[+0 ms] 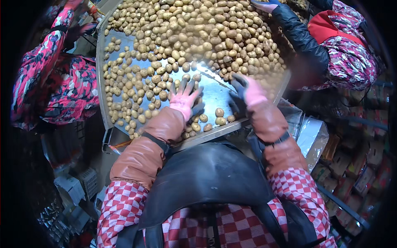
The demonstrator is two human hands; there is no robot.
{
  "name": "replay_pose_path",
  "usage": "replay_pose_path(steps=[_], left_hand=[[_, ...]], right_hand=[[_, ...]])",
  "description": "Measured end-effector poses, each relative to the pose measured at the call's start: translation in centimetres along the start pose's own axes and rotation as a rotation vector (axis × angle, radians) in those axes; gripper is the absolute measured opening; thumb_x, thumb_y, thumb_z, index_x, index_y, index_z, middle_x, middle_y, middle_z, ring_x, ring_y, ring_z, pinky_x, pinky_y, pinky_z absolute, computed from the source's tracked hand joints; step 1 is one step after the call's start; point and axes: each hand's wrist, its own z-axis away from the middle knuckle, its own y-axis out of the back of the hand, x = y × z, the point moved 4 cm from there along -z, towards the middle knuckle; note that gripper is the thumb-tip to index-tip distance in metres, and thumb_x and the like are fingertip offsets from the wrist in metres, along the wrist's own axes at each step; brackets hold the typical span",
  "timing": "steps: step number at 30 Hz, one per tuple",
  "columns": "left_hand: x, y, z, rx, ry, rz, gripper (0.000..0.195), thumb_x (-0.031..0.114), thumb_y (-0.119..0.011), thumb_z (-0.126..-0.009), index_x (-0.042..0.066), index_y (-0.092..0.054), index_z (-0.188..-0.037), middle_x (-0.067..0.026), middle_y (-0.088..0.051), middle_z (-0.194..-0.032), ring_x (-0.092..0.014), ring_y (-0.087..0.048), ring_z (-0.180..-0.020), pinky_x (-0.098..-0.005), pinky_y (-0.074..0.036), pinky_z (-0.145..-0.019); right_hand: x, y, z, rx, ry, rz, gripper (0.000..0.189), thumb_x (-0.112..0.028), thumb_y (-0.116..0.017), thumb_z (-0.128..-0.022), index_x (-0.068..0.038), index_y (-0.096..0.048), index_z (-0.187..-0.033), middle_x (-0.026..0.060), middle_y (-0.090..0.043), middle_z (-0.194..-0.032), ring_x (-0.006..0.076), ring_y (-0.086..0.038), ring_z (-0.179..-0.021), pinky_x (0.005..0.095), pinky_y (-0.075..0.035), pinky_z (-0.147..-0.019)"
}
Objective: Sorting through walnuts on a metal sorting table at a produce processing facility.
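Note:
A large heap of potatoes (217,34) covers the far part of a metal sorting table (214,90), with more scattered down its left side. Both my hands wear pink gloves with dark fingers. My left hand (185,97) lies palm down with fingers spread among loose potatoes near the middle. My right hand (248,88) is at the heap's lower right edge, its fingertips by the potatoes; blur hides whether it grips one. Between my hands, bare metal shows, and a few potatoes (220,121) rest by the near rim.
One person (68,83) stands at the table's left; another (338,46) at the right reaches a gloved hand (265,5) to the heap. The raised near rim (217,133) runs before my apron. Boxes (350,167) stand at the lower right, crates (88,181) at the lower left.

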Motion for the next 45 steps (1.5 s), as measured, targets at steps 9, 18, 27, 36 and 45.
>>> replay_pose_path(steps=[9, 18, 27, 36, 45], left_hand=[[-8.9, -2.9, 11.6, 0.064, 0.325, 0.042, 0.08, 0.05, -0.068, -0.087, 0.012, -0.039, -0.151, -0.0144, -0.041, -0.154, -0.04, -0.026, -0.148, -0.062, -0.017, -0.118], [-5.2, -2.7, 15.1, 0.372, 0.569, 0.282, 0.051, 0.03, -0.073, -0.086, 0.016, -0.059, -0.134, -0.0164, -0.055, -0.141, -0.04, -0.04, -0.14, -0.0555, -0.031, -0.116], [-5.9, -3.5, 12.4, 0.1, 0.295, 0.047, 0.05, 0.038, -0.062, -0.093, 0.021, -0.053, -0.14, -0.0109, -0.048, -0.149, -0.037, -0.034, -0.145, -0.0626, -0.022, -0.117], [-11.1, 0.8, 10.9, 0.648, 0.395, 0.166, 0.03, 0.017, -0.064, -0.092, 0.013, -0.069, -0.122, -0.0141, -0.067, -0.125, -0.036, -0.055, -0.127, -0.0495, -0.037, -0.111], [-12.3, 0.8, 3.5, 0.186, 0.392, -0.005, 0.06, 0.049, -0.062, -0.092, 0.032, -0.048, -0.148, -0.0172, -0.035, -0.158, -0.04, -0.03, -0.147, -0.0589, -0.023, -0.119]], right_hand=[[-4.6, -4.9, -4.0, 0.09, 0.066, 0.87, 0.081, -0.027, -0.07, -0.086, -0.021, -0.03, -0.156, 0.0193, -0.039, -0.153, 0.0329, -0.04, -0.141, 0.0599, -0.021, -0.119], [2.8, -8.5, 0.5, -0.184, -0.097, -0.351, 0.038, -0.008, -0.066, -0.093, -0.013, -0.066, -0.13, 0.0148, -0.071, -0.11, 0.0257, -0.067, -0.105, 0.0353, -0.053, -0.092], [0.3, -1.0, 1.1, 0.317, 0.579, 0.412, 0.048, -0.006, -0.076, -0.081, -0.01, -0.065, -0.127, 0.0171, -0.067, -0.117, 0.036, -0.062, -0.112, 0.0439, -0.05, -0.099], [1.0, -7.5, 0.5, -0.023, -0.028, 1.016, 0.066, -0.036, -0.078, -0.081, -0.02, -0.056, -0.141, 0.0153, -0.047, -0.145, 0.038, -0.046, -0.132, 0.0471, -0.039, -0.112], [-0.1, -6.6, 4.5, -0.129, 0.093, -0.284, 0.045, 0.003, -0.066, -0.091, -0.008, -0.063, -0.134, 0.0137, -0.06, -0.138, 0.0211, -0.06, -0.121, 0.0304, -0.049, -0.102]])
